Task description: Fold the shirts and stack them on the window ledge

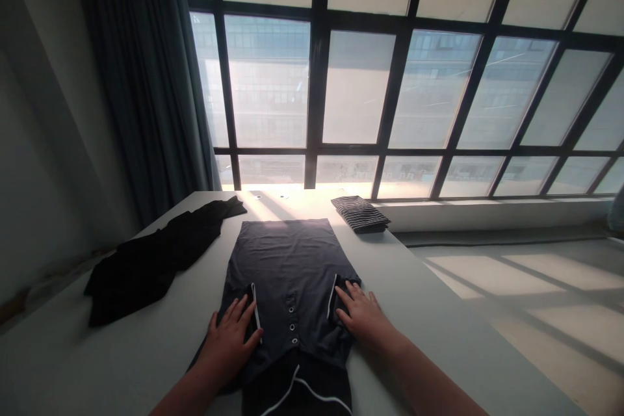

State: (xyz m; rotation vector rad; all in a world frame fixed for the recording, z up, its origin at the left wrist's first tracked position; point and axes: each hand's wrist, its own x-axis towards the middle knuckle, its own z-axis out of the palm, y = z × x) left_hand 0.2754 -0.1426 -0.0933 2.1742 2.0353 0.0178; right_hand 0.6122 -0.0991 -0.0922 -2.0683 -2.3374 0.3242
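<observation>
A dark short-sleeved shirt [287, 253] lies spread on the white table, its hem toward the window and its white-trimmed collar nearest me. Several ring-like buttons run down its placket. Both sleeves are folded inward over the body, their white-edged cuffs showing. My left hand [233, 336] rests on the left sleeve, fingers stretched out. On the right sleeve lies my right hand [363, 314], flat with its fingers spread. Neither hand grips the cloth.
A loose black garment [160, 253] lies along the left of the white table [414, 344]. At the far right corner is a folded striped garment [361, 213]. Behind stand a large window [351, 88] and a dark curtain [146, 78]; sunlit floor [536, 299] shows at right.
</observation>
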